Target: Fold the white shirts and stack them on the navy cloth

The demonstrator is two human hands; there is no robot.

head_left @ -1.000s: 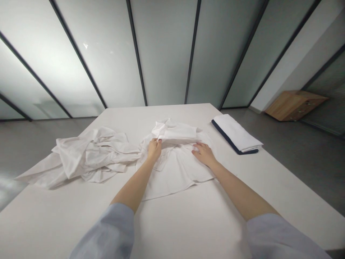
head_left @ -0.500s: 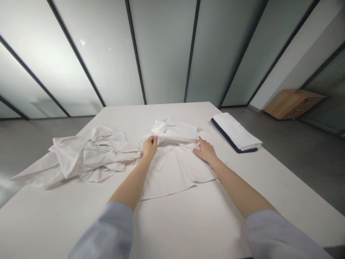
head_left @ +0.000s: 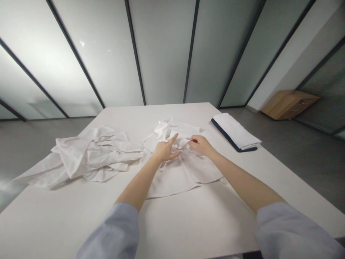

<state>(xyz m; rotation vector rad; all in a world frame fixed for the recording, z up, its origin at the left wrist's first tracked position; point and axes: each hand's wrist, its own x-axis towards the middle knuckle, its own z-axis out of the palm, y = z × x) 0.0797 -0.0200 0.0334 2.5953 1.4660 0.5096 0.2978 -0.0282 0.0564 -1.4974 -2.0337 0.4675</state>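
You look from your own head, above the near side of the tabletop, facing forward and down. Your sleeves fill the near corners, closest to the lens, while your left hand and right hand sit farther out, near the middle. The wide view reaches to the far glass partition and, at far right, a wooden cabinet.

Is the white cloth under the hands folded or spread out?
Partly spread: the white cloth lies fairly flat on its near side, but bunched near the left hand and right hand.
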